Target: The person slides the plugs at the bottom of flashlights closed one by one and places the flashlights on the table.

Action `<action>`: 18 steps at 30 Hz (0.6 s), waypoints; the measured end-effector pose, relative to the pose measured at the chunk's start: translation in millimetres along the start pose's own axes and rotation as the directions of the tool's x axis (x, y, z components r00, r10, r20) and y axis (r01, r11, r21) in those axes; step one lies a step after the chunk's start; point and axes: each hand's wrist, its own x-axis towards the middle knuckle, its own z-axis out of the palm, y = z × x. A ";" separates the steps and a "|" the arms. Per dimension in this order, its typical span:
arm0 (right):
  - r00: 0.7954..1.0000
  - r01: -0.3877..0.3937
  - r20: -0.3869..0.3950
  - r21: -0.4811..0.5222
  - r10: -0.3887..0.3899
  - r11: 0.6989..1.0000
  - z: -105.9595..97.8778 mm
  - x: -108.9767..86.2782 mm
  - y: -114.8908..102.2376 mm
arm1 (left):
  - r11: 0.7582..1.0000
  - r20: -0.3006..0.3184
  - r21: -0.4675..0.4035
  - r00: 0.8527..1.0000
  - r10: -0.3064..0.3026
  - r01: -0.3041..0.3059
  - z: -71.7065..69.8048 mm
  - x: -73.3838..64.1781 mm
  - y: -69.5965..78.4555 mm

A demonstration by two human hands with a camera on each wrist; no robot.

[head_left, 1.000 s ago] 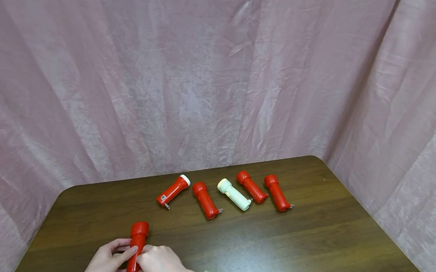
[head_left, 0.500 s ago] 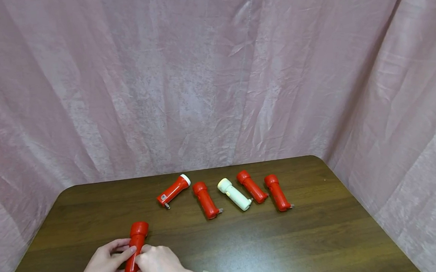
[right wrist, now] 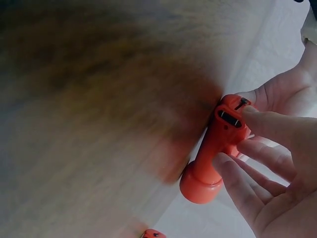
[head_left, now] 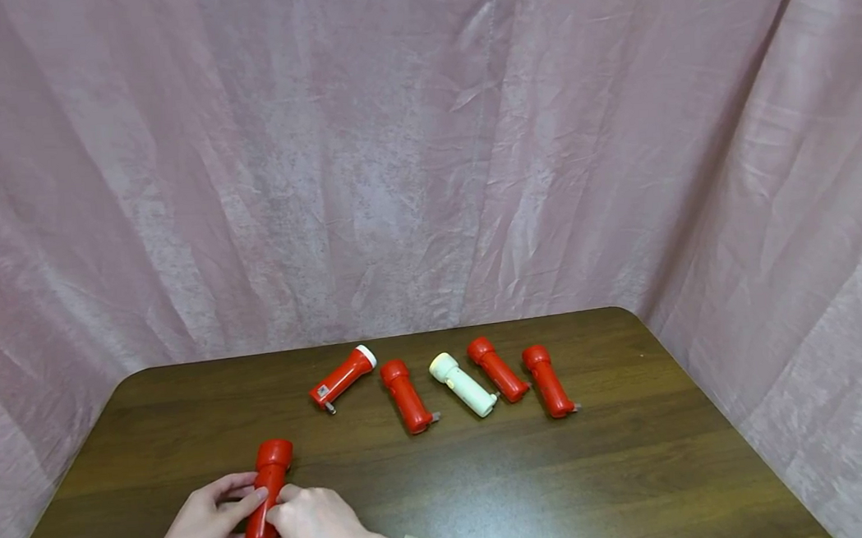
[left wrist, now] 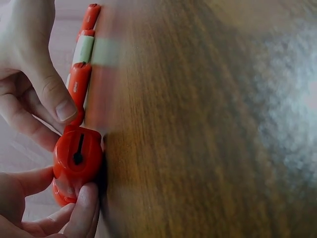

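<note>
A red flashlight [head_left: 274, 456] lies on the table at the lower left of the head view, its wide lamp end pointing away from me. My left hand [head_left: 208, 520] holds its body from the left, thumb on top and fingers along the side. From the right, my right hand [head_left: 322, 524] grips the lower body with bent fingers. In the left wrist view the flashlight's tail end [left wrist: 74, 166] shows a black keyhole-like slot. A black oval recess [right wrist: 230, 119] appears near that end in the right wrist view, beside a fingertip. The right hand covers part of the body in the head view.
Beyond the hands, a red flashlight with a white rim [head_left: 341, 378], several all-red flashlights [head_left: 409, 402] and a pale green flashlight [head_left: 466, 389] lie in a loose row on the brown table [head_left: 621, 471]. Pink curtains [head_left: 394, 156] hang behind and at the right.
The held flashlight's tail end has shifted slightly left, with both hands staying on it. The other flashlights have not moved.
</note>
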 end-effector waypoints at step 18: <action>0.998 0.007 0.067 0.071 -0.012 0.997 -4.2 -4.3 4.5 | 1.000 -0.020 -0.004 1.000 0.008 -0.008 1.7 -1.6 -0.7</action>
